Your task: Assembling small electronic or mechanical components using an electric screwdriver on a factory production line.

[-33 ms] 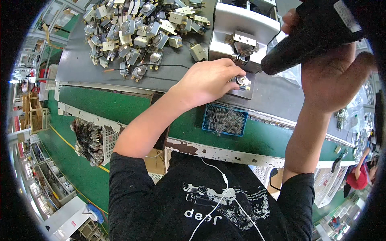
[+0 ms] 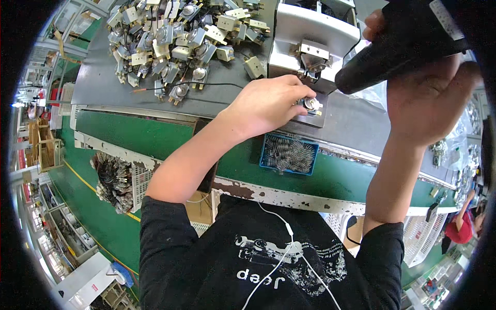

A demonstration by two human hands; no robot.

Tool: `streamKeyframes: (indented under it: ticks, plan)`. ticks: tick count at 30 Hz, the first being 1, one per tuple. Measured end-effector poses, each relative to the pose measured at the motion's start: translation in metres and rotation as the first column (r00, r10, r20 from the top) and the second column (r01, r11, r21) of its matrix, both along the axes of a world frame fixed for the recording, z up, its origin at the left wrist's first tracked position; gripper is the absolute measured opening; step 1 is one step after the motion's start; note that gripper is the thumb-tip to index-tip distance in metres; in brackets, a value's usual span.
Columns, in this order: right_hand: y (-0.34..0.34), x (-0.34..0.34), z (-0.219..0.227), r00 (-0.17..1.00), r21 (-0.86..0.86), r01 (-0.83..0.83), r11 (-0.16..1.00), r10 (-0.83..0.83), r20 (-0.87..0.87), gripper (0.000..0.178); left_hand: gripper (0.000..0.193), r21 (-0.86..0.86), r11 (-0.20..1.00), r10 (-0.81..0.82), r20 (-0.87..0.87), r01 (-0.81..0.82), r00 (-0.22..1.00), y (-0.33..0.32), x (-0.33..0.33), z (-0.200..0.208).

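1. The person's left hand (image 2: pixel 269 104) pinches a small silver metal part with a round disc (image 2: pixel 311 105), at a flat grey metal plate (image 2: pixel 316 122) near a white metal fixture (image 2: pixel 292 21).
2. The right hand (image 2: pixel 426 101) grips a black, round-nosed handheld tool (image 2: pixel 398 53), right of the part.
3. A blue plastic tray (image 2: pixel 262 157) of coiled springs (image 2: pixel 289 154) lies nearer.
4. Far left, boxy cream-and-silver parts (image 2: pixel 181 44) lie heaped.
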State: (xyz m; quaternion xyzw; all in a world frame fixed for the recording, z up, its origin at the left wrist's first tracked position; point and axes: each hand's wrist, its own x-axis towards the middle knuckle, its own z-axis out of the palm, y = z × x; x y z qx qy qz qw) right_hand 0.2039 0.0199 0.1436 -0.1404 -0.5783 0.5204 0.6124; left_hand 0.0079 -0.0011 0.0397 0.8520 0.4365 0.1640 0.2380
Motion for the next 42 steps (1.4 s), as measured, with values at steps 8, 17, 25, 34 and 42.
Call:
streamKeyframes:
  ticks: [8,17,25,34,42]
  plan:
    - [-0.003,0.000,-0.006,0.960,0.192,0.162,0.968,-0.200,0.194,0.057,0.033,0.026,0.999,-0.021,0.041,0.020,0.999,-0.001,-0.001,-0.004]
    - [-0.007,-0.022,-0.012,0.924,0.318,0.213,0.924,-0.296,0.241,0.044,0.027,0.024,0.999,0.021,0.030,-0.022,0.999,-0.003,-0.001,-0.002]
    - [-0.010,-0.035,-0.034,0.945,0.101,0.319,0.942,-0.324,0.041,0.026,0.023,-0.027,0.999,0.035,0.007,-0.035,0.999,-0.002,0.003,-0.001]
    - [-0.011,-0.037,-0.037,0.895,0.109,0.363,0.925,-0.379,0.235,0.076,0.030,-0.043,0.999,0.011,-0.064,-0.014,0.998,-0.001,0.002,0.000]
    - [-0.010,-0.033,-0.040,0.895,0.119,0.362,0.925,-0.380,0.234,0.077,0.017,-0.021,0.997,0.070,0.005,-0.069,0.998,-0.006,0.009,0.000]
